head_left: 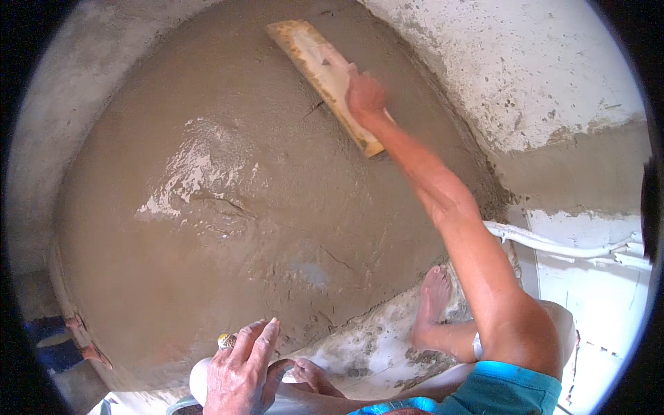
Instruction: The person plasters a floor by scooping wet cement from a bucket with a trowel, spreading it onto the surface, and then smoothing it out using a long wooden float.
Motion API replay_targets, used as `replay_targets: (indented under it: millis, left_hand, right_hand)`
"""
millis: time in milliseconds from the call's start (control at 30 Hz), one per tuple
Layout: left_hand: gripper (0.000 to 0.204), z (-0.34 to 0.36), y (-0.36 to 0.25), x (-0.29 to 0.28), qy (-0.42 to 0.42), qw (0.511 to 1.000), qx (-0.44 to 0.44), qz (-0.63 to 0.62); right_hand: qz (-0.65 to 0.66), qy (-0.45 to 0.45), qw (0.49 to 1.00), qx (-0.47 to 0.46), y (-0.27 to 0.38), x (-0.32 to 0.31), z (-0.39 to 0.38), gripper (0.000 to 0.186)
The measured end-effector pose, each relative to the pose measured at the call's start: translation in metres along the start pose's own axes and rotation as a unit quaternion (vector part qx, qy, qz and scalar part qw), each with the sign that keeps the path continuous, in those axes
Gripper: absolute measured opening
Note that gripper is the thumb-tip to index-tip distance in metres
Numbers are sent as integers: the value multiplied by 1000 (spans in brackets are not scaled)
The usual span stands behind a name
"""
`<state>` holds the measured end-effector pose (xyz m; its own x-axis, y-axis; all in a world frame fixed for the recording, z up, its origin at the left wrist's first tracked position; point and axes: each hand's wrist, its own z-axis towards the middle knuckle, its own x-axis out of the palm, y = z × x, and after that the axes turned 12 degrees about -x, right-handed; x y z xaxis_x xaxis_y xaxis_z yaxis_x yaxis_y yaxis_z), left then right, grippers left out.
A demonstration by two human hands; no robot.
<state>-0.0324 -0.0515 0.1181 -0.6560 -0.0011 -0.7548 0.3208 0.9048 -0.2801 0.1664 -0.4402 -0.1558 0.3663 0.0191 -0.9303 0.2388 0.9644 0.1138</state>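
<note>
from where i stand, the person's right hand (365, 95) is stretched far out, fingers closed around the grip of a long wooden plastering float (318, 75). the float lies slantwise on the wet cement floor (138, 270), over toward the stained white wall (498, 62). the left hand (242, 370) hangs low near the body, fingers loosely apart and slightly bent, a yellow-topped ring (226, 341) on one; i can't tell whether its palm touches anything. a bare foot (434, 297) stands at the cement's near edge, by white pipes (546, 241). someone else's feet (93, 354) show at the far left.
</note>
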Motion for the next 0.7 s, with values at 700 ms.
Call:
replay_targets:
  millis: [700]
  left_hand:
    - [53, -30, 43, 27, -82, 994, 65, -26]
  right_hand:
    - [339, 66, 934, -92, 190, -59, -94, 28]
